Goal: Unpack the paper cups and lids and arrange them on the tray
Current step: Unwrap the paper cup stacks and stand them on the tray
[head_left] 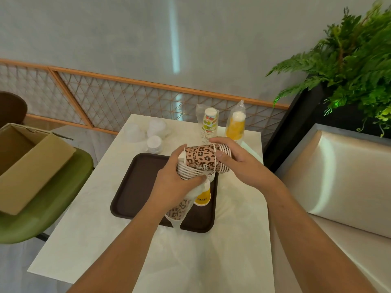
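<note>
Pale marble table [232, 240], grey wall [127, 34] behind. Both hands over far-R end of brown tray [137, 187]. L hand [175, 178] curled round leopard cup stack [201, 159] + plastic sleeve [182, 210]; R hand [239, 161] grips the stack's other end. Yellow cup [203, 197] on tray under L hand. Lids [154, 134] beyond L hand, wrapped stacks [209, 125] beyond R. Table edge just R of R hand, then bench [338, 176]; open tabletop body-side.
</note>
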`<state>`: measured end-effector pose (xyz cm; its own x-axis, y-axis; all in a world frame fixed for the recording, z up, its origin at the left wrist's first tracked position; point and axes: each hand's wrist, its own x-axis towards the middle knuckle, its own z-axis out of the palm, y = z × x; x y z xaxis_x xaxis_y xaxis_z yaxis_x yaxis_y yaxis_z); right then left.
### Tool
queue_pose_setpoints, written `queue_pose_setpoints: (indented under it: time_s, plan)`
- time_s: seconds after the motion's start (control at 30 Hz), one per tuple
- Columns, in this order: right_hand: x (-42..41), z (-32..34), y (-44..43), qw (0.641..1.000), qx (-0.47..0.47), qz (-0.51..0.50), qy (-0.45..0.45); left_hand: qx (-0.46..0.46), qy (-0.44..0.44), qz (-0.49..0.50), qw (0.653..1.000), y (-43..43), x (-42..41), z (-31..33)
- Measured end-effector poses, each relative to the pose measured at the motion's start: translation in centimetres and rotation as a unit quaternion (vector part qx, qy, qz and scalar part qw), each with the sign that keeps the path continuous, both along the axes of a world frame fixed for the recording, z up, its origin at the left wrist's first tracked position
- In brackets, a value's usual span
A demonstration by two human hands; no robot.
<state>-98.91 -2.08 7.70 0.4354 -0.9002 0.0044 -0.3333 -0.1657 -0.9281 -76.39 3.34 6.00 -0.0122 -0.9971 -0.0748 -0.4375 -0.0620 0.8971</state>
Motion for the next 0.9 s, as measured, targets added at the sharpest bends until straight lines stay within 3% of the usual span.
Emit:
queue_pose_setpoints:
  time_s: [0.1,0.27,0.47,0.6,0.67,0.77,0.83,0.9]
  plan:
    - [0.4,0.6,-0.3,0.999,0.029,0.022,-0.001,0.002,-0.013,-0.019,1.000,-0.3,-0.2,-0.1]
    - [0.0,0.9,-1.2,0.995,-0.008,0.038,0.091,0.008,-0.036,-0.037,0.999,-1.0,0.6,0.0]
    - [1.7,-0.2,-1.8,0.987,-0.012,-0.141,-0.073,0.013,0.004,-0.028,1.000,-1.4,1.0,1.0]
    - [2.7,-2.4,-2.1,0.993,0.010,-0.116,-0.037,0.017,0.062,-0.066,0.996,-2.1,1.1,1.2]
    - [2.2,-2.7,-2.5,0.995,0.039,-0.080,-0.045,0.024,0.064,-0.085,0.994,-2.6,1.6,1.1]
    - [1.8,-3.1,-3.6,0.997,0.069,-0.034,0.009,0.046,0.055,-0.105,0.992,-3.4,2.4,0.1]
    - [2.0,-3.6,-4.6,0.996,0.058,-0.049,0.035,0.055,0.062,-0.096,0.992,-3.8,3.0,-0.9]
    - [2.4,-4.1,-5.5,0.992,0.047,-0.113,0.004,0.068,0.072,-0.069,0.993,-4.1,3.7,-1.9]
